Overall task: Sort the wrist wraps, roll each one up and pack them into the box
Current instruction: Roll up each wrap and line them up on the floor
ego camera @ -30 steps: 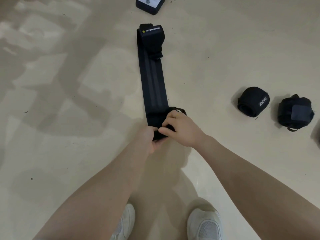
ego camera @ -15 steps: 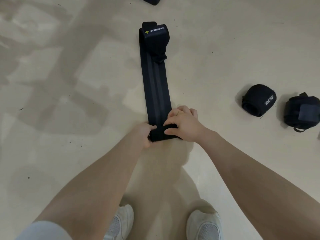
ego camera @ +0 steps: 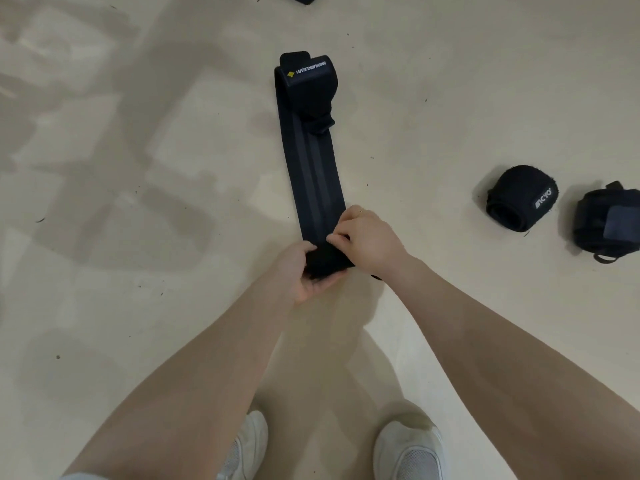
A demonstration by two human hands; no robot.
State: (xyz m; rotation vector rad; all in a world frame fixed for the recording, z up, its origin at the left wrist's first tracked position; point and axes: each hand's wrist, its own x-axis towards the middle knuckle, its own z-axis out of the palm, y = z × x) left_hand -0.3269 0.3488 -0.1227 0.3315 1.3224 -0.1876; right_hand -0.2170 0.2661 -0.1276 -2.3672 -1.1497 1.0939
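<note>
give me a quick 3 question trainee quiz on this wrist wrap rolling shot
1. True or false: the long wrap on the floor is already rolled up all the way.
2. How many finished rolls lie to the person's right? A) none B) two C) four
3. Fill in: the left hand and the right hand both grip the wrap's ____ end.

Key
1. False: only the near end is rolled; the rest lies flat, stretching away to the labelled end.
2. B: one roll and a second roll beside it.
3. Near, the rolled one.
</note>
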